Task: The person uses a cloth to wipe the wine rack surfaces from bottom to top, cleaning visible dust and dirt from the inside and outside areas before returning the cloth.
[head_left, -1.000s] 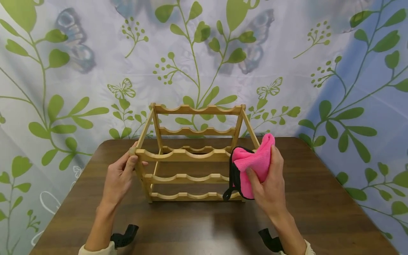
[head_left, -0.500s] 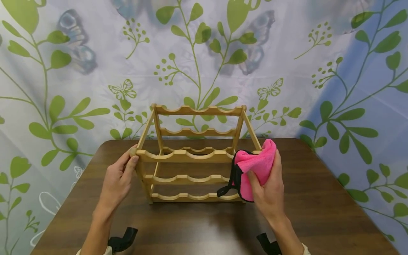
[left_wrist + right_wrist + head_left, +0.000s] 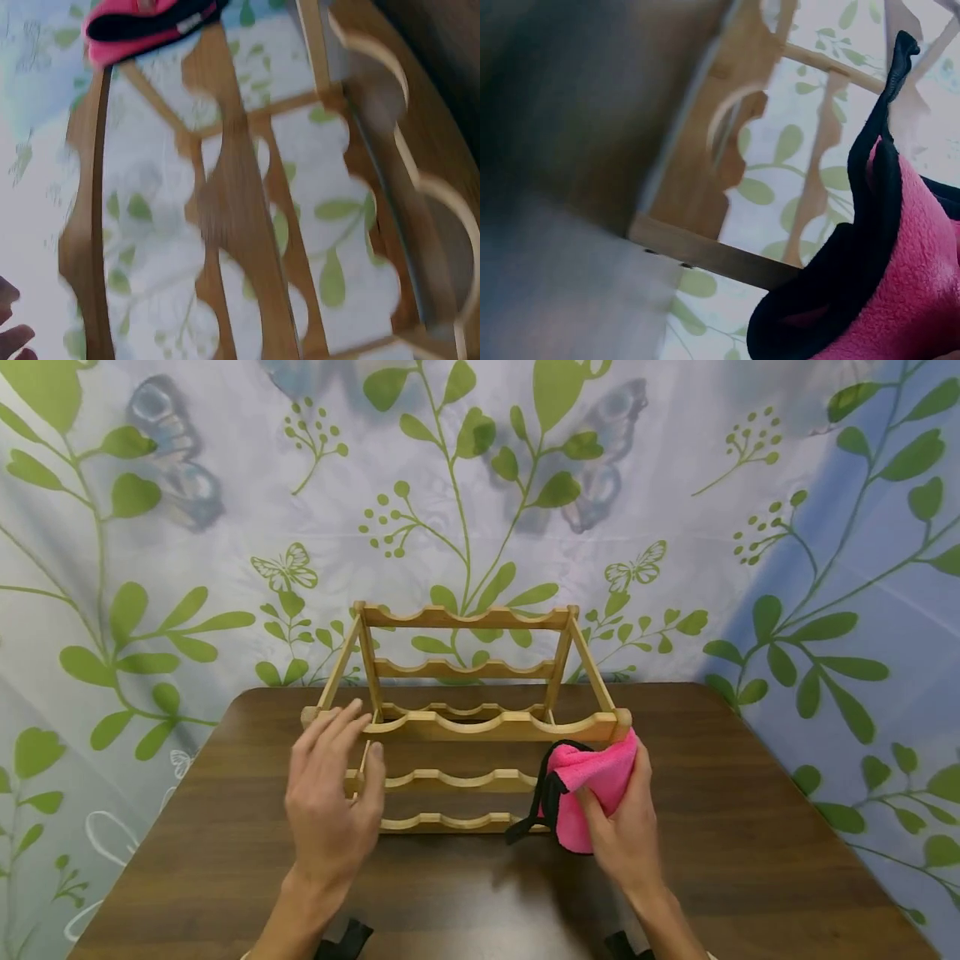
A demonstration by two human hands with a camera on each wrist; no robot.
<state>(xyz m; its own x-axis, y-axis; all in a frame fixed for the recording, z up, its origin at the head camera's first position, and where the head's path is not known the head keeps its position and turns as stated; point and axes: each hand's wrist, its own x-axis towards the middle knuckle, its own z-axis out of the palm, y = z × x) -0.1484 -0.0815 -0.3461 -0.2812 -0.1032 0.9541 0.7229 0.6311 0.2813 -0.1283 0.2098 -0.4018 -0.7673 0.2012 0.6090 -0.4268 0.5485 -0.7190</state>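
A wooden wine rack point(image 3: 465, 727) with scalloped rails stands on the brown table. My right hand point(image 3: 626, 827) grips a folded pink cleaning cloth point(image 3: 600, 772) with black edging and a hanging loop. The cloth lies against the rack's right front post, just below its top corner. My left hand point(image 3: 330, 802) is in front of the rack's left front post, fingers extended and holding nothing; whether it touches the wood I cannot tell. In the left wrist view only some fingertips point(image 3: 11, 322) show at the edge. The right wrist view shows the cloth point(image 3: 907, 277) close up beside the rack.
The brown table point(image 3: 712, 827) runs to a curtain point(image 3: 675, 485) printed with leaves and butterflies, hanging behind it and at both sides. Black wrist-worn pieces point(image 3: 345, 939) show at the lower edge near both forearms.
My left hand has let go of the rack's upper left corner and moved right and slightly toward me. The right hand has slid the cloth down, uncovering the upper right corner.
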